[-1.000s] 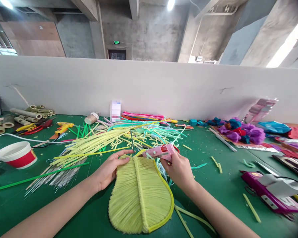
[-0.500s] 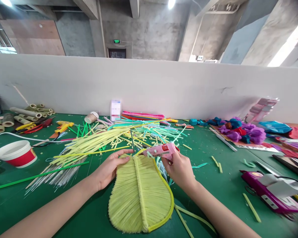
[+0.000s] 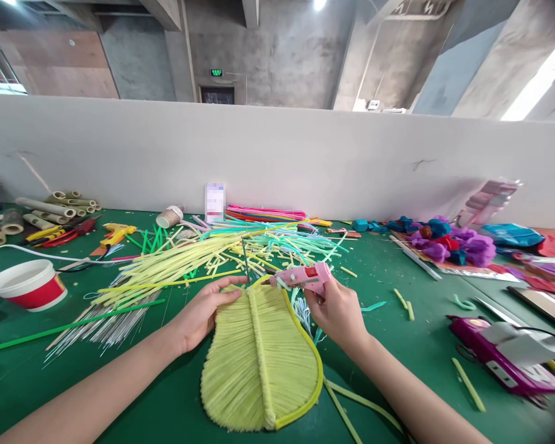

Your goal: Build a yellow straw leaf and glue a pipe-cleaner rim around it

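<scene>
A yellow-green leaf-shaped piece (image 3: 261, 364) made of chenille stems lies on the green table (image 3: 398, 345) in front of me. My left hand (image 3: 201, 314) rests on its upper left edge, fingers curled over the edge and pressing it down. My right hand (image 3: 337, 308) grips a pink glue gun (image 3: 303, 277), with the nozzle pointing left at the leaf's top tip. A thin dark wire (image 3: 245, 262) stands up from that tip.
A heap of yellow and green stems (image 3: 203, 256) lies behind the leaf. A red-and-white tub (image 3: 25, 285) sits at left, near bamboo tubes (image 3: 50, 209) and a yellow glue gun (image 3: 115, 233). A magenta tool (image 3: 504, 354) and purple paper flowers (image 3: 453, 243) are at right.
My right hand has lifted the pink glue gun slightly and drawn it a little away from the leaf's tip. My left hand stays on the leaf.
</scene>
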A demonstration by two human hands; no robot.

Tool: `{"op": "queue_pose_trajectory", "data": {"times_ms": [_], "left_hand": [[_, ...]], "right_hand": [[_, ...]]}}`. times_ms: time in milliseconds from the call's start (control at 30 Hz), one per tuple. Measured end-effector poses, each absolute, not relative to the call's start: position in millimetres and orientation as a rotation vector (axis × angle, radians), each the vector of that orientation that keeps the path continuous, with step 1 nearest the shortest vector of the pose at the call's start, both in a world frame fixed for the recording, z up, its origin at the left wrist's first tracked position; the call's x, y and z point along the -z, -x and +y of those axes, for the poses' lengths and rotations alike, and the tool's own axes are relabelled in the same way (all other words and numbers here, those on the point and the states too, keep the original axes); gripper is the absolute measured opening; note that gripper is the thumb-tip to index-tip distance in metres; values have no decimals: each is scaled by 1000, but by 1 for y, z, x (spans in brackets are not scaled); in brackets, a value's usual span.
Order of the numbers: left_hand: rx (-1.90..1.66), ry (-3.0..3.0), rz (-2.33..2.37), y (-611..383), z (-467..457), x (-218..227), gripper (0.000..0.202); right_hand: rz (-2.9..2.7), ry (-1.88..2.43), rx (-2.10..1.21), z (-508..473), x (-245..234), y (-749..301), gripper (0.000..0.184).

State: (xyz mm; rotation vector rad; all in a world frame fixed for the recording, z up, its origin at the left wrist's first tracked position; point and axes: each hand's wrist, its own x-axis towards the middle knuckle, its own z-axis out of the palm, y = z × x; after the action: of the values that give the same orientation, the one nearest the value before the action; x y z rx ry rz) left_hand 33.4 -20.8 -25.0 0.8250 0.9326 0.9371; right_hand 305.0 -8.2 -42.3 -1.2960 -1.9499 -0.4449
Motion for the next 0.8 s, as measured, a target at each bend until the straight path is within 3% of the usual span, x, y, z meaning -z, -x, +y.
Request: {"op": "queue_pose_trajectory", "data": {"times_ms": [800], "left_hand": [[-940, -825, 946, -33, -21, 26, 43]], "right_hand": [[-1953, 1311, 476, -7, 41, -309, 22]]}}
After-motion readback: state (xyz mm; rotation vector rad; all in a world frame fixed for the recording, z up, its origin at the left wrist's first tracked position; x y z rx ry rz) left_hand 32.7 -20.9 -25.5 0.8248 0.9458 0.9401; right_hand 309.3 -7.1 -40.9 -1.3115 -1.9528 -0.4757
